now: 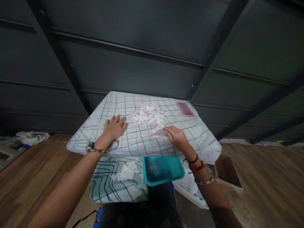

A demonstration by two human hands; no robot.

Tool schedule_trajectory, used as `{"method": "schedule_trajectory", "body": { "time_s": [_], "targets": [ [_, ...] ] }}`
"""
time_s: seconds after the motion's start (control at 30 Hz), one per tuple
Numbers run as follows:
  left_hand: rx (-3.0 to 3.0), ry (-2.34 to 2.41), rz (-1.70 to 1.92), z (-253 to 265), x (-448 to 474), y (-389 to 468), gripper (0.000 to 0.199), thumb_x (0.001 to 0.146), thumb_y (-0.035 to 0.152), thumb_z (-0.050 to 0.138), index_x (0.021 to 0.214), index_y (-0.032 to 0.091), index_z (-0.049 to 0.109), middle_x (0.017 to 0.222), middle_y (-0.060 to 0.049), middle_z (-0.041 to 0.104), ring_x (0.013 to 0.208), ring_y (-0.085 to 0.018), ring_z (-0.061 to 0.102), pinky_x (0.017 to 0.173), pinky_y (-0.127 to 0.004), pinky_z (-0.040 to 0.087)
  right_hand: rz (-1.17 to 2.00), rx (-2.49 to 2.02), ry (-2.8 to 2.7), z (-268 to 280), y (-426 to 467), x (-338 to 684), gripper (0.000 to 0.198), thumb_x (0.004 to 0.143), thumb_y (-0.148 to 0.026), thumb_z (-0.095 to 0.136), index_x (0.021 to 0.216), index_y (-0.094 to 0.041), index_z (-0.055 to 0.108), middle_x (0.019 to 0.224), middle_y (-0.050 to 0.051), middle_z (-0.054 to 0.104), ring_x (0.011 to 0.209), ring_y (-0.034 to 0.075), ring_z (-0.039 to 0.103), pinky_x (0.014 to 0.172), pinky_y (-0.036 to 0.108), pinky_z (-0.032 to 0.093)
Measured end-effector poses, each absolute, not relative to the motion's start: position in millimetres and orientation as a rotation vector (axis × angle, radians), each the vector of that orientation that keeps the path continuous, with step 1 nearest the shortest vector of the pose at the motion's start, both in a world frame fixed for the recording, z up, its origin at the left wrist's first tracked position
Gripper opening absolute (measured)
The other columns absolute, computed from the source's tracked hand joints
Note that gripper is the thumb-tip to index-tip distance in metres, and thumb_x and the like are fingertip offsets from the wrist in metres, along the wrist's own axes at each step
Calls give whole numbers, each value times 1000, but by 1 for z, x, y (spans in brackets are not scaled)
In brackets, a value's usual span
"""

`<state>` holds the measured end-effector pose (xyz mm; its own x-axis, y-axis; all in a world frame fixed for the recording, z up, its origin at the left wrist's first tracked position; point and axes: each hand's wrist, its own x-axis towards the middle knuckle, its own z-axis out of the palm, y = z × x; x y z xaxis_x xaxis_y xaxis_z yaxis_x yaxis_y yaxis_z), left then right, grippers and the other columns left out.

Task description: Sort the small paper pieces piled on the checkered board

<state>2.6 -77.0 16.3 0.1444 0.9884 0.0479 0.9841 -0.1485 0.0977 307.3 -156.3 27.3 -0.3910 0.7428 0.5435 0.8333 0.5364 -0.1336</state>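
My left hand (114,127) lies flat on the white checked cloth (140,144), its fingers spread and nothing in them. To its right is a loose heap of white and pinkish paper scraps (149,114). My right hand (177,137) is closed at the near side of that heap. Its fingertips pinch the right end of a thin, see-through pinkish piece (159,132), whose exact kind I cannot make out. A few white scraps lie against this piece.
Below the table edge sits a teal plastic tray (163,182), with a pile of white scraps (128,171) on folded checked cloth beside it. A blurred-out dark red patch (186,109) is at the table's back right. A cardboard box (228,172) stands on the floor; a dark panelled wall (133,69) rises behind.
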Motion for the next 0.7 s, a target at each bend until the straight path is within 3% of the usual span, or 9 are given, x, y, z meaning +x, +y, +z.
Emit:
{"method": "schedule_trajectory", "body": {
  "time_s": [0.7],
  "targets": [
    [2323,2019,181,17,3,-78,60,91,50,18,142,23,33,151,-9,25,138,-30,20,107,-50,19,-136,-1271,-2413,40,-192,246,24,94,-20,39,102,-19,62,83,4,65,75,15,60,69,25,44]
  ]
}}
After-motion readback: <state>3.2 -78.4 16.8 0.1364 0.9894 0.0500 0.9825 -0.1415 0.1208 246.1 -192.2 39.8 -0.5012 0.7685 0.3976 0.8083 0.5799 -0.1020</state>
